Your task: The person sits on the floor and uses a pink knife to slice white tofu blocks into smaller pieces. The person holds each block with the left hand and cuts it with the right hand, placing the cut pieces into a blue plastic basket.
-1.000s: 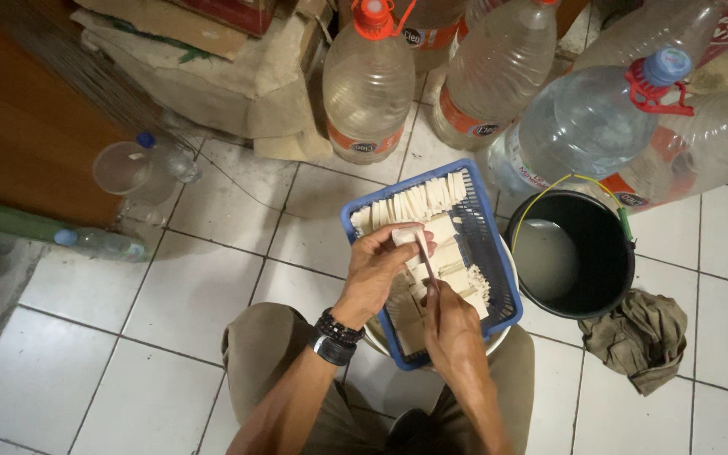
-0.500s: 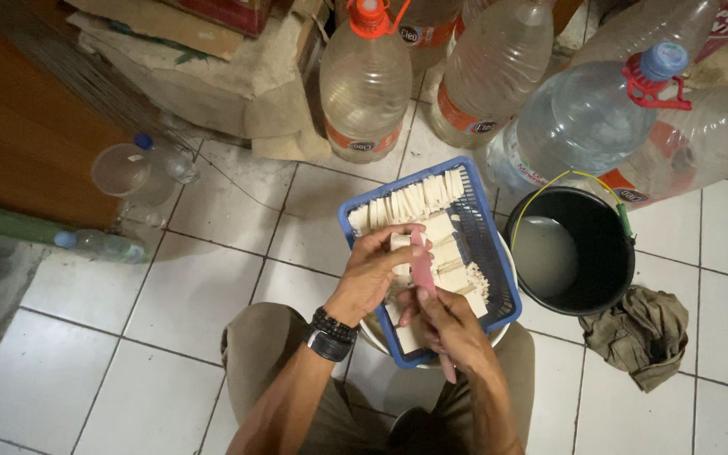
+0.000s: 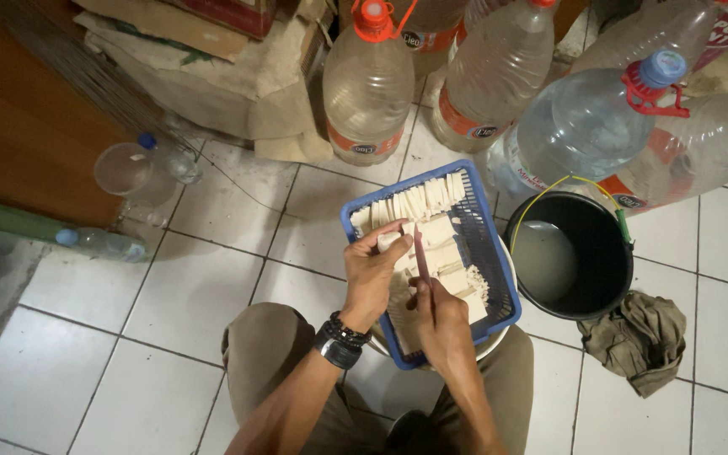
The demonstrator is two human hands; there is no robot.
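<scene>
Pinching a pale piece [image 3: 389,242] in your left hand [image 3: 370,274], frame centre; your right hand [image 3: 440,313] grips the knife [image 3: 420,253] upright just beside it.

A white tiled floor [image 3: 170,303] is seen. On it are set a black bucket [image 3: 604,295], a crumpled olive rag [image 3: 642,337] just beside it, several large clear water bottles [image 3: 372,93] upright or tipped, and two small bottles [image 3: 103,244] laid near the wooden wall.
</scene>
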